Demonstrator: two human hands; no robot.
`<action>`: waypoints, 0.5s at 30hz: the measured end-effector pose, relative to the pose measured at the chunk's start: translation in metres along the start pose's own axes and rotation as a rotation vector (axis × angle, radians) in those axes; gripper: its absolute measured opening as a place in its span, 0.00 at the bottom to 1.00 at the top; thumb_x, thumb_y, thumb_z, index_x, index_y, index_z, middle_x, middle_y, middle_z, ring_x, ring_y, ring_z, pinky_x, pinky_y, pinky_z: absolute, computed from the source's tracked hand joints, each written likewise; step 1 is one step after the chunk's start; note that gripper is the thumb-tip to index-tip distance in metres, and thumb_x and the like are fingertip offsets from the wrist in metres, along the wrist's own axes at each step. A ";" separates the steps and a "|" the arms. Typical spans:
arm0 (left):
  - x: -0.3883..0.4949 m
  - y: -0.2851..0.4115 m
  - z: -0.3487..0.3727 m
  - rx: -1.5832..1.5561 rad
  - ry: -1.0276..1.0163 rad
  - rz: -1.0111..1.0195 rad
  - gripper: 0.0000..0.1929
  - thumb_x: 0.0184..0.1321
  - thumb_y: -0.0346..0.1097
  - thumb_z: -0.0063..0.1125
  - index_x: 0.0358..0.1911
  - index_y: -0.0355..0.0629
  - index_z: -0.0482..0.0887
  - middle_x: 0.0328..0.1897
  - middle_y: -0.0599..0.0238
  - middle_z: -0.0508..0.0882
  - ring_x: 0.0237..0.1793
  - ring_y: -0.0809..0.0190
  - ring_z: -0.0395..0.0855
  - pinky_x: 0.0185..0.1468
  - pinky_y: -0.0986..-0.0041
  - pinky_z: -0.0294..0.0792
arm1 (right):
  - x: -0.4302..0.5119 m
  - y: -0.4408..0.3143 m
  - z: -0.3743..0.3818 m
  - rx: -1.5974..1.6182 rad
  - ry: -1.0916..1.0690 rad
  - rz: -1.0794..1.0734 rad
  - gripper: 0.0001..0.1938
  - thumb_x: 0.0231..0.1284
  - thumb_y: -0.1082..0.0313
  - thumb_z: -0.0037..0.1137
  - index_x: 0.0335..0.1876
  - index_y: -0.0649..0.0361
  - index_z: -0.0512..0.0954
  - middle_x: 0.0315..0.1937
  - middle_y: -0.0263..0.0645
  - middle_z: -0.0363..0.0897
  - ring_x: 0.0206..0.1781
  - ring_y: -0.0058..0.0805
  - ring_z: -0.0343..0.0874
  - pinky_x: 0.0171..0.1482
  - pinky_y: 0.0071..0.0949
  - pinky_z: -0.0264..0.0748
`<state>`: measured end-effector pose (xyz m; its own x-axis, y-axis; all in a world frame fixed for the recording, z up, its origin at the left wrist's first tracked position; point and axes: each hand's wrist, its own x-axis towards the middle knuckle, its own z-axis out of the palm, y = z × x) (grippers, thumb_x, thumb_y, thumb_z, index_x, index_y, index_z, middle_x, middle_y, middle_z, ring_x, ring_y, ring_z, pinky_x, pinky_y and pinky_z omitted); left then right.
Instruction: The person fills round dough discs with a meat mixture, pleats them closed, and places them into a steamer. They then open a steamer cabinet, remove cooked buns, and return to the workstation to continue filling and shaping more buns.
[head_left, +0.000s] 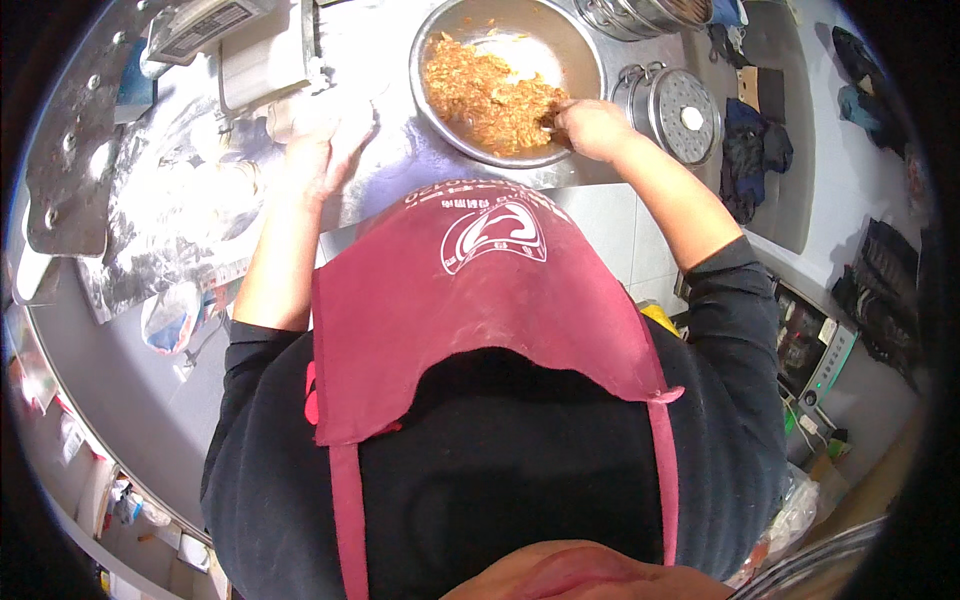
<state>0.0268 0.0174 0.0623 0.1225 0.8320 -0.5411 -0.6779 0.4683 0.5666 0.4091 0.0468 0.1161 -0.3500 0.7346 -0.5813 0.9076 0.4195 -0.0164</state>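
Observation:
A large stainless steel bowl stands on the metal counter with a reddish-brown shredded filling in it. My right hand is closed at the bowl's near right edge, on what looks like the end of a metal utensil that dips into the filling. To the left of the bowl, my left hand is over the flour-dusted counter. Bright glare washes out its fingers, and a pale round thing, perhaps a dough wrapper, shows at them; whether they grip it cannot be told.
Right of the bowl stands a lidded metal steamer, with more steamer tiers behind. A scale-like device and a pale tray lie at the back left. Floured pale rounds rest left of my left arm, beside a dark metal panel.

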 end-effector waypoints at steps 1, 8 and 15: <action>0.001 -0.003 0.001 -0.028 -0.015 0.016 0.20 0.65 0.26 0.45 0.60 0.35 0.66 0.57 0.51 0.76 0.56 0.52 0.77 0.57 0.63 0.75 | 0.000 0.001 0.000 0.013 -0.020 -0.019 0.10 0.56 0.65 0.49 0.35 0.57 0.82 0.40 0.45 0.82 0.46 0.43 0.81 0.48 0.40 0.76; 0.007 -0.015 0.016 0.252 0.007 0.159 0.16 0.61 0.29 0.53 0.53 0.36 0.76 0.52 0.57 0.81 0.52 0.58 0.80 0.55 0.69 0.73 | -0.011 -0.001 0.010 0.500 -0.083 -0.033 0.09 0.55 0.68 0.56 0.39 0.57 0.83 0.34 0.44 0.83 0.40 0.39 0.82 0.45 0.34 0.75; -0.001 -0.028 0.060 1.140 -0.077 0.534 0.14 0.63 0.31 0.51 0.49 0.32 0.78 0.47 0.51 0.83 0.47 0.56 0.82 0.52 0.67 0.72 | -0.020 -0.040 0.021 1.371 -0.148 0.226 0.05 0.58 0.73 0.54 0.35 0.61 0.82 0.26 0.32 0.81 0.27 0.17 0.75 0.30 0.19 0.71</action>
<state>0.0890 0.0210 0.0845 0.0944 0.9935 -0.0638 0.3491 0.0270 0.9367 0.3844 0.0036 0.1116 -0.2181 0.6169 -0.7563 0.4716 -0.6118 -0.6350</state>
